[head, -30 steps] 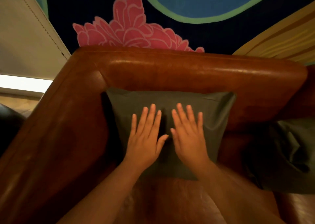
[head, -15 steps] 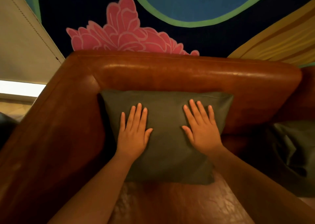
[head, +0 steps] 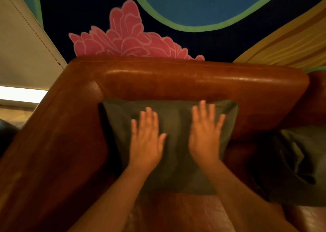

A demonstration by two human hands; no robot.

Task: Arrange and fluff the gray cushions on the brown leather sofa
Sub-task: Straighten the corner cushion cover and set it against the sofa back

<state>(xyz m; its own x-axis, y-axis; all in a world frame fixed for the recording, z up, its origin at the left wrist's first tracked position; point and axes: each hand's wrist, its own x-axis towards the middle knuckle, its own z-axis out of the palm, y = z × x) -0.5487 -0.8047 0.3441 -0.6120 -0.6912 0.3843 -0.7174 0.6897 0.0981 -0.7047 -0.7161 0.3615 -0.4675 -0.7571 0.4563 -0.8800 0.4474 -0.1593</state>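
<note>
A gray cushion (head: 174, 161) leans upright against the backrest of the brown leather sofa (head: 194, 83), in its left corner. My left hand (head: 146, 140) lies flat on the cushion's left half, fingers straight. My right hand (head: 204, 134) lies flat on its right half, fingertips near the top edge. Both hands look blurred with motion. A second gray cushion (head: 296, 164) lies crumpled on the seat at the right, partly cut off by the frame edge.
The sofa's left armrest (head: 53, 143) runs down the left side. Behind the backrest is a wall mural with a pink flower (head: 127, 37). A pale window blind (head: 23, 55) hangs at the far left. Bare seat leather (head: 176, 214) shows between my forearms.
My hands started side by side at the cushion's middle, spread apart half a second ago, and now sit closer together and higher on it. The cushion's face looks smoother.
</note>
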